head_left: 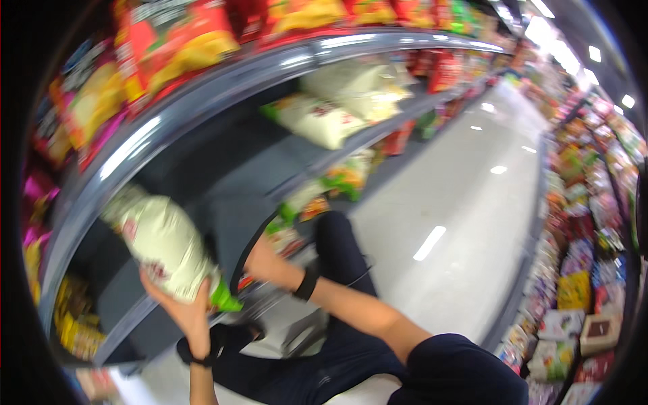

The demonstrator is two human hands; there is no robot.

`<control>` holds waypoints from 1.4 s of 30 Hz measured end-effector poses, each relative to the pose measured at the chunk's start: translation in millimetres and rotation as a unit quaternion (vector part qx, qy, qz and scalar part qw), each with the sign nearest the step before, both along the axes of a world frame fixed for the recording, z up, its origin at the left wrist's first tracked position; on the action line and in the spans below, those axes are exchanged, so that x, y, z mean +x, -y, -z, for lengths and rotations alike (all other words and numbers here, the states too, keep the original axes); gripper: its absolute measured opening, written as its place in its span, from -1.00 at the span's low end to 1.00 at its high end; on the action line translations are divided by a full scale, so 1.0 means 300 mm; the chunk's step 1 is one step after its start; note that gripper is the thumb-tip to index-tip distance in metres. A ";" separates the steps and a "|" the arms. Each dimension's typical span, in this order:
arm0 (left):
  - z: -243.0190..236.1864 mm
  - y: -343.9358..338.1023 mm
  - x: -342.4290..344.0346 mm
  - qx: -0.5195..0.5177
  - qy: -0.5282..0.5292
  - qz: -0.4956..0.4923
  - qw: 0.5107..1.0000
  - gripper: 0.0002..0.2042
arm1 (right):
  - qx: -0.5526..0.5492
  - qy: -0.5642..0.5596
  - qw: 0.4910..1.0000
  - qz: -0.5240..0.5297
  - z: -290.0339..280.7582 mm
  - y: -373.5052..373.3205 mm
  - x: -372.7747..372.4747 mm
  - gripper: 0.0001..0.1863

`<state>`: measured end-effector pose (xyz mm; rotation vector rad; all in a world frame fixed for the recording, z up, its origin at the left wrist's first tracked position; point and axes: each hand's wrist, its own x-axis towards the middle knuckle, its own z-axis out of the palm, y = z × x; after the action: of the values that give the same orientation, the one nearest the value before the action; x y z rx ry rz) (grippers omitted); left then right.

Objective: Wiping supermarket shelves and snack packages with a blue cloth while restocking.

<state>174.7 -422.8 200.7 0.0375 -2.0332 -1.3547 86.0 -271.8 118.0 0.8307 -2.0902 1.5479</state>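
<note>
My left hand (185, 314) grips the lower part of a plump, pale green-white snack bag (169, 243) with reddish print and a bright green end. The bag is tilted over a dark grey shelf (223, 162). To its right, my right hand (264, 262) reaches to the black curved edge of a dark grey flat piece (237, 226). That hand's fingers are hidden behind the edge, so their grip does not show. Farther along the same shelf lie pale bags (317, 120) of a similar look.
Red and yellow snack bags (182, 40) fill the upper shelf, whose curved front rail (135, 145) arches above the bag. Green and orange packets (347, 175) sit lower down. My bent knee (337, 243) is beside the shelf. Packed shelves (574, 270) line the shiny aisle floor (445, 182) opposite.
</note>
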 end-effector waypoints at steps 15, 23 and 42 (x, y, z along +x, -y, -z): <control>0.698 0.119 0.119 0.259 0.197 0.230 0.917 -0.15 | -0.190 0.389 0.891 -0.139 0.162 -0.171 0.317 -0.45; 0.669 0.024 0.134 0.451 0.176 0.214 0.848 0.05 | -0.042 0.189 0.981 -0.004 0.158 -0.188 0.344 -0.34; 0.590 -0.072 0.155 0.236 0.160 0.213 0.935 -0.26 | 0.317 -0.060 0.946 0.020 0.018 0.000 0.318 -0.43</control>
<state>221.2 -401.1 23.7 0.0333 -1.9901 -2.2183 181.5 -271.7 112.5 1.0442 -2.5180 0.7611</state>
